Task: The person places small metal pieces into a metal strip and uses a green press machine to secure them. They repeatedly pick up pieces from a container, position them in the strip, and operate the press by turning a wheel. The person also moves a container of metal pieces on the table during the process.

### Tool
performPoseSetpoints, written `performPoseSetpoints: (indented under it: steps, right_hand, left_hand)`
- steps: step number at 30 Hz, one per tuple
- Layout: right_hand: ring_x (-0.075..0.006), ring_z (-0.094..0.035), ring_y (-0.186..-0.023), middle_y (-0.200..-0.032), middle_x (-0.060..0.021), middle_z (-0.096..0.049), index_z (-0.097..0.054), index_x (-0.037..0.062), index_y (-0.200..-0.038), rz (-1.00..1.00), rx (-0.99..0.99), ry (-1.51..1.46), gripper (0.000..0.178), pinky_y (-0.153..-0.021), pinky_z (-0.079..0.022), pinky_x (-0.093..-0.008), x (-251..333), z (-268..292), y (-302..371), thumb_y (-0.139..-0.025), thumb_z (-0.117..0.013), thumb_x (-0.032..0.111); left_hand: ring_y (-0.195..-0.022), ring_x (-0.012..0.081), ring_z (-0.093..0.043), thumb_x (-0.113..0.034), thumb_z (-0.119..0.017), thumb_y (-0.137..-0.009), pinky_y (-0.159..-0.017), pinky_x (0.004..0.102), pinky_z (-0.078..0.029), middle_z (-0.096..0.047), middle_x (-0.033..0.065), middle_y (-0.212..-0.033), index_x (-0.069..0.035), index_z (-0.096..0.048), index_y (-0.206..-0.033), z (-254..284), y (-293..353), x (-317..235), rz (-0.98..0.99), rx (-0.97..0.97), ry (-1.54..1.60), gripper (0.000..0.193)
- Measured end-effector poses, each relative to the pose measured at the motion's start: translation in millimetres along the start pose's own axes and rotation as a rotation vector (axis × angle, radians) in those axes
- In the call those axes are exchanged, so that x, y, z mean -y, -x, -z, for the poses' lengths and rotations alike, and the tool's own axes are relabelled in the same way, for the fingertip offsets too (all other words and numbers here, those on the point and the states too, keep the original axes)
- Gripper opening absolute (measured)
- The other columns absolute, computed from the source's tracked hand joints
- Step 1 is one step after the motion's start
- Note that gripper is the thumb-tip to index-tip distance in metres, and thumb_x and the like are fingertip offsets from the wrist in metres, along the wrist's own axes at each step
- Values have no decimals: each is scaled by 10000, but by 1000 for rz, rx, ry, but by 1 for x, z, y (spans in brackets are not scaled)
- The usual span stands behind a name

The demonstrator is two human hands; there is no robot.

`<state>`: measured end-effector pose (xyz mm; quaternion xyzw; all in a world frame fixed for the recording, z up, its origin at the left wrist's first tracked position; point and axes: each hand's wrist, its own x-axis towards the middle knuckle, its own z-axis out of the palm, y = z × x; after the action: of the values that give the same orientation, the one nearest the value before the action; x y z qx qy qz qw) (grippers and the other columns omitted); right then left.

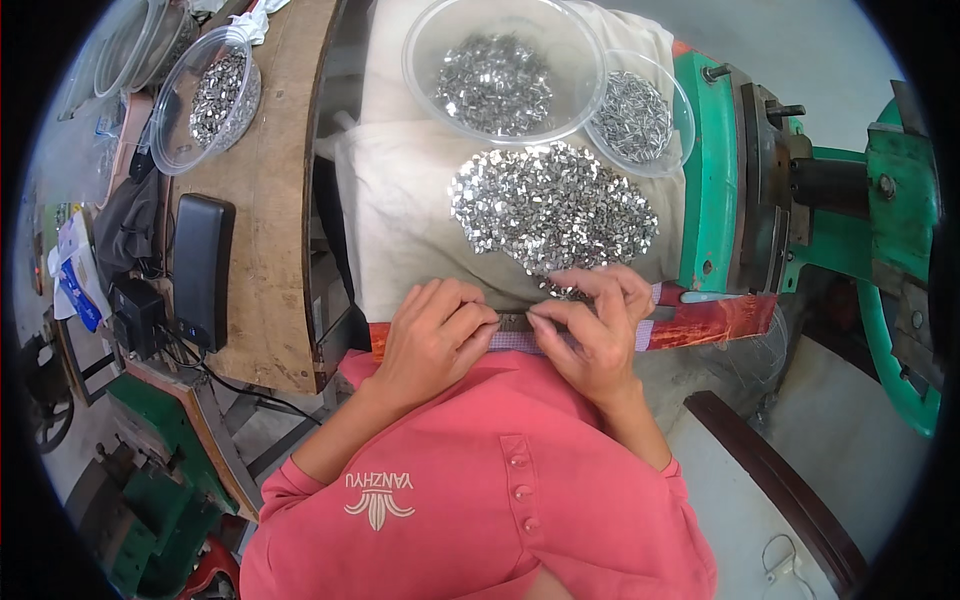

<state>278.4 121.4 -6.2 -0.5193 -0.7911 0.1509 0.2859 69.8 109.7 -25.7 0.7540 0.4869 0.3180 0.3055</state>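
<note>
My left hand (432,335) and my right hand (597,325) face each other at the near edge of a beige cloth (395,220). The left thumb and fingertips are pinched together. On the right, thumb and forefinger are also closed, while the other fingers curl over the near edge of a heap of small shiny metal pieces (555,205). Whatever sits in either pinch is too small to make out. Beyond the heap stands a large clear plastic tub (420,95) with similar bits, and beside it a smaller clear tub (683,135) holds slim metal pins (632,118).
To the right stands a green machine (712,170) with a dark shaft. A wooden bench (280,200) on the left bears a black box-shaped device (203,270) with cables and another clear tub (172,140) of metal pieces. A dark curved rail (775,490) lies at lower right.
</note>
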Motion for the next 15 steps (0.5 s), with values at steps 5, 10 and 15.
performPoseSetpoints:
  steps: [5,10,15]
  right_hand:
    - [-232,-500,-1094,-1116,54,-650,-747,210,-844,0,77,21,197,-942,-270,-399,1,-2,14,-663,-826,215]
    - [-238,-498,-1097,-1119,44,-644,-753,219,-878,12,20,26,183,-939,-270,-403,1,-4,-2,-704,-811,207]
    - [-233,-479,-1114,-1151,41,-614,-741,222,-884,104,4,137,162,-928,-276,-411,3,-21,-38,-731,-786,193]
  left_hand:
    - [-874,284,-575,-89,-808,-706,-775,385,-443,-588,91,-997,-63,-661,-965,5,-3,-3,54,49,25,299]
    - [-882,281,-572,-104,-825,-694,-777,384,-452,-583,94,-1011,-45,-658,-975,4,1,1,14,73,-10,332]
    - [-881,274,-574,-79,-822,-694,-756,371,-471,-580,96,-1009,-34,-654,-967,3,11,2,7,48,-5,324]
